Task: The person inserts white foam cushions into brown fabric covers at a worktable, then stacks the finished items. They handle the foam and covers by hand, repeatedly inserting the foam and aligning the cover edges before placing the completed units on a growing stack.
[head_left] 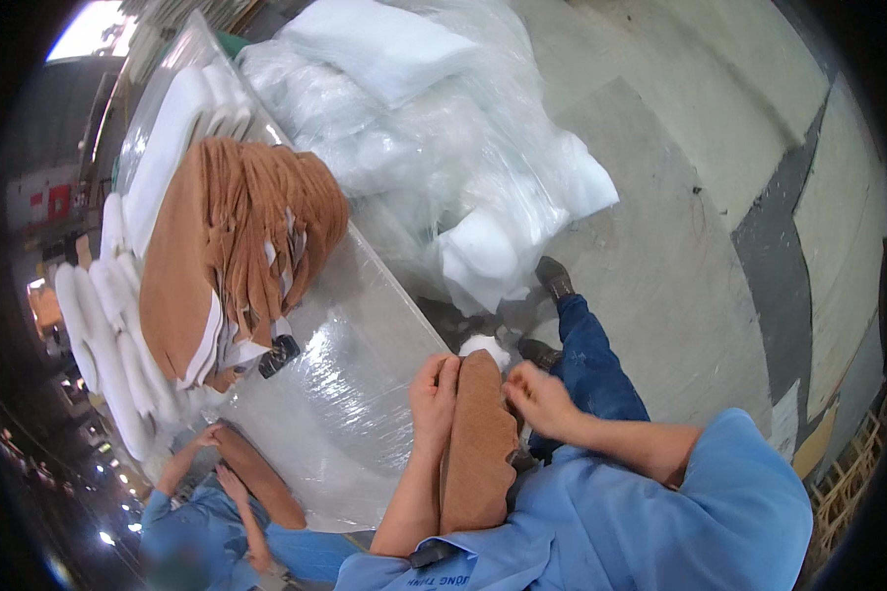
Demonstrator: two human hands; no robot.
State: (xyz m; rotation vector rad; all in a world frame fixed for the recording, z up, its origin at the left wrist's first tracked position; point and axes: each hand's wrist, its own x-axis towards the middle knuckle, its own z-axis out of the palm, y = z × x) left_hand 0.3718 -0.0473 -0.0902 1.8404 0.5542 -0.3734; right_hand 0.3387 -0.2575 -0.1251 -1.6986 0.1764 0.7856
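Note:
A long brown fuzzy fabric piece [478, 443] with a wavy right edge hangs upright against my front. My left hand [434, 399] is closed on its upper left edge. Beside the upper right edge, my right hand [542, 402] has its fingers curled in a pinch; whatever lies between them is too small to make out. A white fluffy tuft [485, 349] shows just beyond the fabric's top end. Left of my hands stands a table covered in clear plastic [340, 325], bearing a thick stack of similar brown fabric pieces [266, 227].
White padding rolls [113, 345] are piled at the table's far left. Plastic-wrapped white padding sheets [414, 128] heap on the floor ahead. A small black object [280, 357] sits by the brown stack. Lower left, a co-worker [207, 512] in blue handles another brown piece [261, 478].

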